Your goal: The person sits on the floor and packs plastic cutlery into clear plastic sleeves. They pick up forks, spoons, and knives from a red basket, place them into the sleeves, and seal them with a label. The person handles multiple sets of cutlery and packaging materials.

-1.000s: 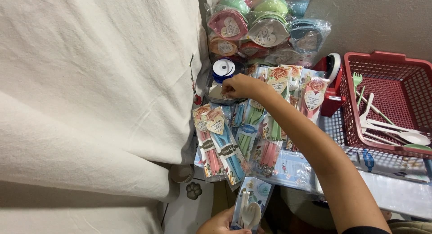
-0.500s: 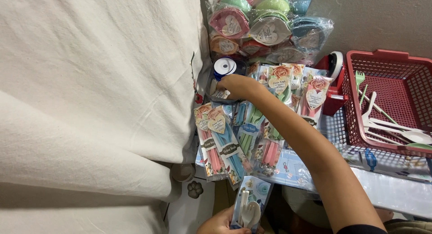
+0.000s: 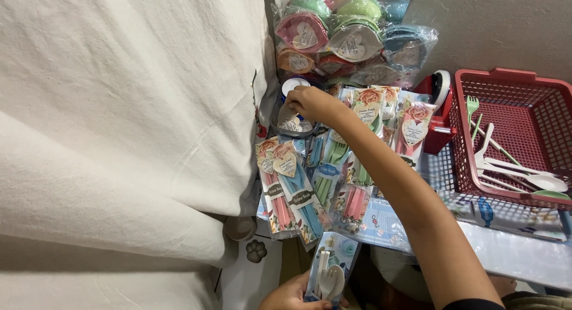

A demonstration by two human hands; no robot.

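Right hand point(image 3: 313, 102) reaching to ribbon roll point(image 3: 293, 87), fingers pinching heart tag point(image 3: 290, 117). Left hand point(image 3: 293, 296), fingers closed around cutlery packet point(image 3: 329, 275), low near frame edge.

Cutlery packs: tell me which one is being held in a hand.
The clear pack with a white spoon and fork at the bottom edge, gripped by the left hand. The other packs lie piled on the table.

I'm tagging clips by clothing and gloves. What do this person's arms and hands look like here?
Both hands are bare: no gloves, and no rings, watch or bracelet that I can see. The right hand sits at the end of a long bare forearm, with a dark sleeve edge showing only near the upper arm at the frame's bottom. The left hand is mostly cut off by the bottom edge, so its sleeve cannot be seen.
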